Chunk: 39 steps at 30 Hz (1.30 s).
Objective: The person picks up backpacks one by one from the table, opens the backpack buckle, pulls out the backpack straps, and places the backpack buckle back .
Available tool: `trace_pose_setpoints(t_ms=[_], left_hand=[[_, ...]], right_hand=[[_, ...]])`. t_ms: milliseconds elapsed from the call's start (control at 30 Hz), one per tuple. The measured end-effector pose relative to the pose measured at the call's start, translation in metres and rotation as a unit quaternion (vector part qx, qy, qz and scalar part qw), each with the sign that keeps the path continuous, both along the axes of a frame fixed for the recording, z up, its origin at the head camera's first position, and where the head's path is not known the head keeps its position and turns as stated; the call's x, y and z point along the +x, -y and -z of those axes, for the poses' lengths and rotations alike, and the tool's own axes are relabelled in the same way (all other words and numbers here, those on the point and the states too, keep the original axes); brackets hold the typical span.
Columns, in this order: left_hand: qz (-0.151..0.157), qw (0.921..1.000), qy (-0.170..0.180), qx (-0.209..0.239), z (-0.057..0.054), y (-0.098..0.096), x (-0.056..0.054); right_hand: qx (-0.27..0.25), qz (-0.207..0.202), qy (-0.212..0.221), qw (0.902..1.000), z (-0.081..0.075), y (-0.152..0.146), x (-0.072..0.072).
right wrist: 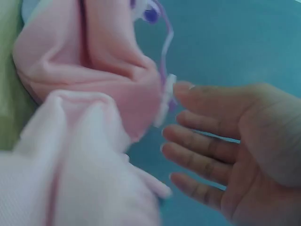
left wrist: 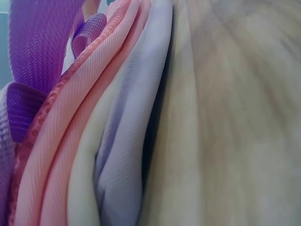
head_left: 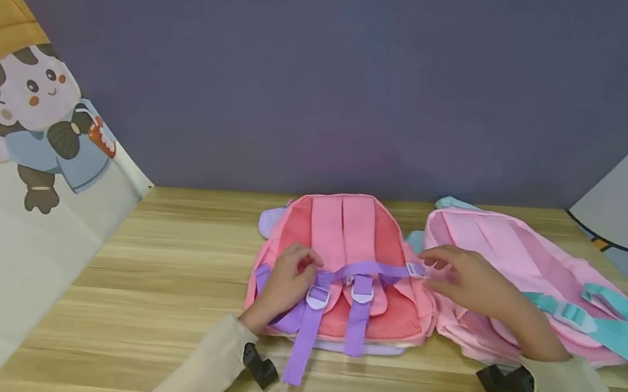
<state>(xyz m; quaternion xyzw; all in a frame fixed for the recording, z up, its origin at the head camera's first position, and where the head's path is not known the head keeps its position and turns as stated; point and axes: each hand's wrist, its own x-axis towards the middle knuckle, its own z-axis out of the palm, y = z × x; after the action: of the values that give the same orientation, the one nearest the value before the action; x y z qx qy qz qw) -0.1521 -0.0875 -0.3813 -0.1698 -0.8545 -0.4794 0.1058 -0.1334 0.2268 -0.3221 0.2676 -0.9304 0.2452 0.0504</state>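
Note:
A coral-pink backpack point(head_left: 345, 225) lies with its shoulder straps facing up. Across it runs a purple strap point(head_left: 370, 268) with a white buckle point(head_left: 415, 270) at its right end. My left hand point(head_left: 286, 283), fingers curled, grips purple webbing at the left side of the straps; its fingertips are partly hidden. At the other end, my right hand point(head_left: 469, 282) pinches the buckle end between thumb and index finger, the other fingers loosely extended in the right wrist view. Two more white buckles, a left one point(head_left: 318, 297) and a right one point(head_left: 363, 294), sit on hanging purple webbing.
A light-pink backpack point(head_left: 509, 244) with turquoise straps point(head_left: 619, 328) lies close on the right, under my right forearm. Both bags rest on a wooden table point(head_left: 164, 282). Behind stands a dark wall point(head_left: 304, 78); a cartoon panel point(head_left: 35, 145) borders the left.

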Motion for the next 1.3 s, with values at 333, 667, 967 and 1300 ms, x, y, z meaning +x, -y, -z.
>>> trace_pose_setpoints(t_ms=[333,667,967,1300], left_hand=[[0.032,0.9989,-0.003,-0.033,-0.003,0.002,0.002],[0.04,0.9951,-0.022,-0.088,-0.008,0.003,0.005],[0.063,0.9928,-0.034,-0.096,-0.018,0.003,0.008],[0.072,0.9917,-0.062,-0.087,-0.033,-0.008,0.019]], right_hand=[[-0.003,0.03,-0.082,0.9962,-0.03,-0.045,0.012],[0.059,0.161,-0.067,0.9828,-0.036,-0.11,0.008],[0.073,0.207,-0.052,0.9743,0.0,-0.157,0.011],[0.102,0.284,0.025,0.953,0.023,-0.199,0.016]])
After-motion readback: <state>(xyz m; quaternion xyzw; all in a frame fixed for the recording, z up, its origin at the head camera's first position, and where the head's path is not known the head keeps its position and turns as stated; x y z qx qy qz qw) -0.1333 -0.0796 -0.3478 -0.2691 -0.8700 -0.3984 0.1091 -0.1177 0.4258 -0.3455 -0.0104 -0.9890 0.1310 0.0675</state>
